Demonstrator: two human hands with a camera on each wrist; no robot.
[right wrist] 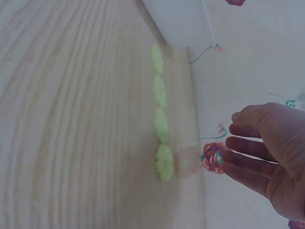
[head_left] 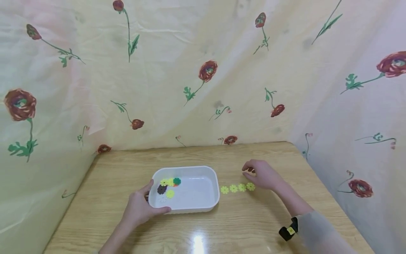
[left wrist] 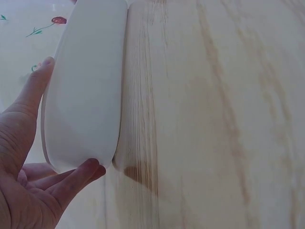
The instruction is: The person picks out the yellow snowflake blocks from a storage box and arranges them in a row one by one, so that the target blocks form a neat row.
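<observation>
A white plastic tray stands on the table, and my left hand grips its left end, thumb along the near side and fingers at the far left corner. In the left wrist view the hand holds the tray wall between thumb and fingers. Several yellow flower-shaped discs lie in a row to the tray's right. Above the row's right end hovers my right hand, holding nothing. Its fingers are loosely bent in the right wrist view, apart from the discs.
Inside the tray's left part lie yellow discs, a green one, a dark one, a whitish one and a bit of orange. A flowered cloth hangs behind the wooden table and along its sides.
</observation>
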